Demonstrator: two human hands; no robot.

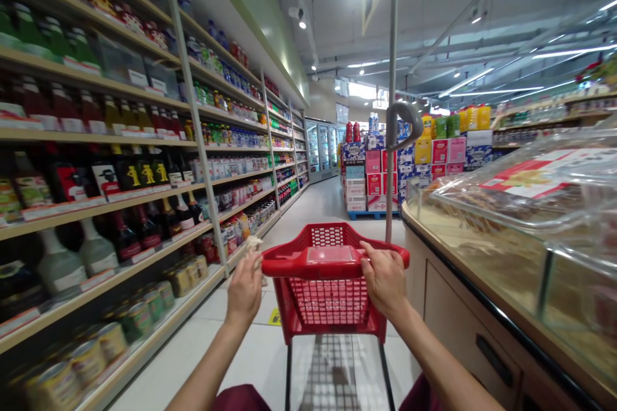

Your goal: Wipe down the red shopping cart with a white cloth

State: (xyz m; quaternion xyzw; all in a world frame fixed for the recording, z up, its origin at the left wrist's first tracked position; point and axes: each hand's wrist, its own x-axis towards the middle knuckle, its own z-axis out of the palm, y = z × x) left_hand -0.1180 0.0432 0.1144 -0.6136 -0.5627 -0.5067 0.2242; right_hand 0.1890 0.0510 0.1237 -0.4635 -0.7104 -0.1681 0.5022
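R hand (385, 277) gripping handle (289, 264), L hand (245, 287) clutching wad (254, 243) at handle end; cart (330, 302) btwn.

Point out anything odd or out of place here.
A crumpled whitish wad, perhaps tissue, pokes from the left hand at the red cart handle; it looks odd beside neatly shelved goods. I see nothing clearly spilled or damaged.

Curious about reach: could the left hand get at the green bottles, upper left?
Probably not: the left hand is at the cart handle; the green bottles stand high, off to its left.
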